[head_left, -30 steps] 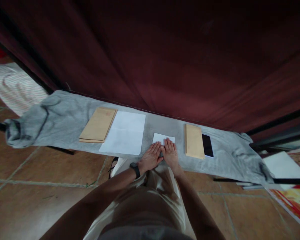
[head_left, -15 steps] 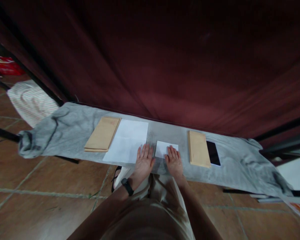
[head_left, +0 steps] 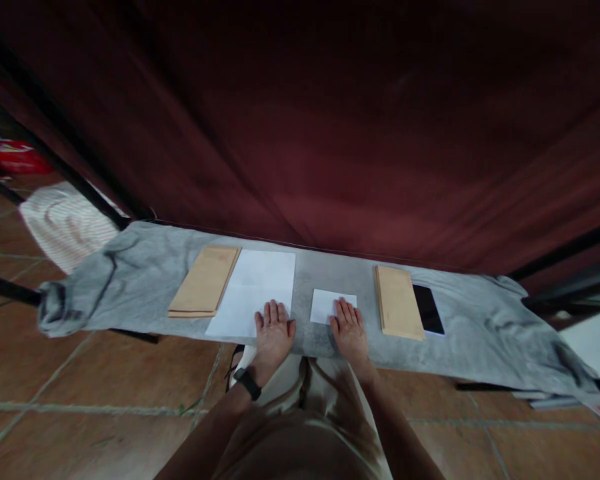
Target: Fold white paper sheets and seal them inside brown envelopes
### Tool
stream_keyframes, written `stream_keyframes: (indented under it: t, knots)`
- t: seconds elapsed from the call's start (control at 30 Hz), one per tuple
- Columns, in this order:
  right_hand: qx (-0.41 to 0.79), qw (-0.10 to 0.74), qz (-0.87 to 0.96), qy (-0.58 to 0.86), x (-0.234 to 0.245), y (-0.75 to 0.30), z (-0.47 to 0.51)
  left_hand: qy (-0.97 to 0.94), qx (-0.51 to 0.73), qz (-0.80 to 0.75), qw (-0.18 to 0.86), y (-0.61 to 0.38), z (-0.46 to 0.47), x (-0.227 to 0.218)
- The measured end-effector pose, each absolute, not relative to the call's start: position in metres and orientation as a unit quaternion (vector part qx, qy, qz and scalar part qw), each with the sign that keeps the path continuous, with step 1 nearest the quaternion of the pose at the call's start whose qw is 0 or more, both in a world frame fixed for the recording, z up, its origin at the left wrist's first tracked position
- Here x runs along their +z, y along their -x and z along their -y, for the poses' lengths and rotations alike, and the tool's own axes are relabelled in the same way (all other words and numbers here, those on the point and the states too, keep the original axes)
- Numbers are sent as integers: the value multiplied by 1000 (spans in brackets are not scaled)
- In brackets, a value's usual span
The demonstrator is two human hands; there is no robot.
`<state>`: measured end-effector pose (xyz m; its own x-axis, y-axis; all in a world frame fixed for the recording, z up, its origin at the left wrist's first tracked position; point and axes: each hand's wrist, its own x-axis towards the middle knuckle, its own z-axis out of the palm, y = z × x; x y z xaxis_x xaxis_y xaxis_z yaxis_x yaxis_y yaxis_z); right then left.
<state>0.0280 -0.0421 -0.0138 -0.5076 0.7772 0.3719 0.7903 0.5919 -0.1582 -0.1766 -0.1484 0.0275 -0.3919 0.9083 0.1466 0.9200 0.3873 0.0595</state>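
My left hand (head_left: pixel 272 331) lies flat with fingers stretched out on the lower right corner of a large white sheet (head_left: pixel 256 288). My right hand (head_left: pixel 350 330) lies flat, fingers apart, on the near edge of a small folded white paper (head_left: pixel 327 303). Both rest on a narrow table covered by a grey cloth (head_left: pixel 140 277). A stack of brown envelopes (head_left: pixel 205 280) lies left of the large sheet. Another brown envelope stack (head_left: pixel 397 301) lies right of the folded paper, with a black phone (head_left: pixel 428 309) beside it.
A dark red curtain (head_left: pixel 330 133) hangs right behind the table. The floor is brown tile (head_left: pixel 80 393). A striped cloth (head_left: pixel 65 223) and a red object (head_left: pixel 10 157) lie at the far left. White paper (head_left: pixel 593 347) lies on the floor at the right.
My left hand has slid left, off the folded paper and onto the corner of the large white sheet. My right hand has stayed on the folded paper.
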Motion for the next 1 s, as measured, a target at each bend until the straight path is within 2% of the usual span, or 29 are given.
stream_keyframes:
  t: [0.47, 0.7, 1.0]
  knots:
    - [3, 210, 862, 462, -13, -24, 42, 574, -115, 805, 100, 181, 144, 19]
    - [26, 205, 857, 473, -6, -22, 43, 715, -174, 677, 36, 138, 114, 7]
    - [78, 191, 840, 501, 4, -19, 43, 701, -169, 692, 34, 131, 100, -1]
